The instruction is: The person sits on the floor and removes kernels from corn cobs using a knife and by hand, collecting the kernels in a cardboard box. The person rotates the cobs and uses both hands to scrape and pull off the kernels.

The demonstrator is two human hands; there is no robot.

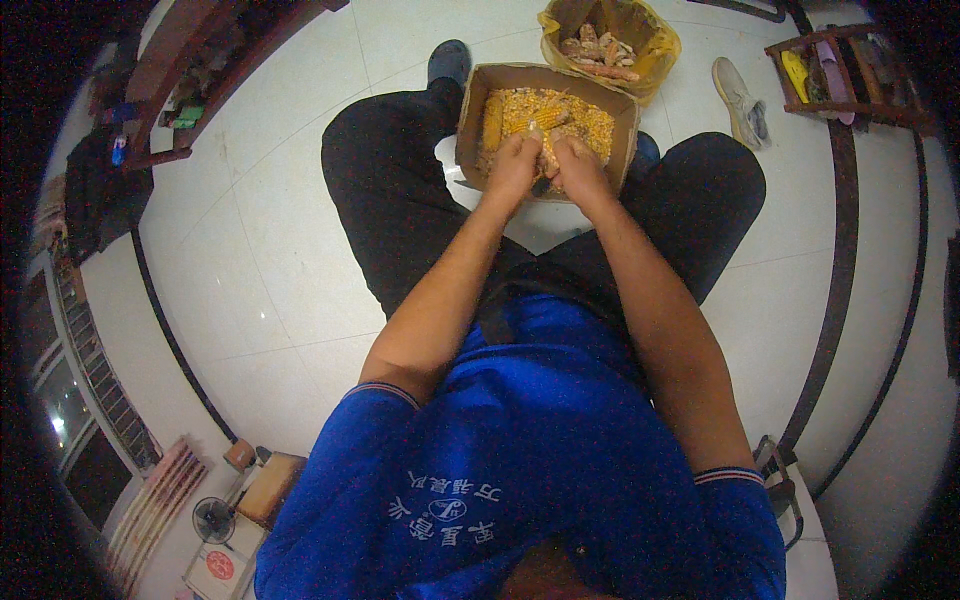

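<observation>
A cardboard box holding loose yellow corn kernels stands on the floor between my legs. Over its near part, my left hand and my right hand are close together, with bent fingers gripping what looks like a corn cob between them. The fingers hide much of that cob. Just beyond my hands, a cob with yellow kernels lies in the box. Another yellow cob seems to rest along the box's left side.
Behind the box, a bin lined with a yellow plastic bag holds several bare cobs. A light shoe lies to the right, near a wooden shoe rack. My legs flank the box. A small fan is at the lower left.
</observation>
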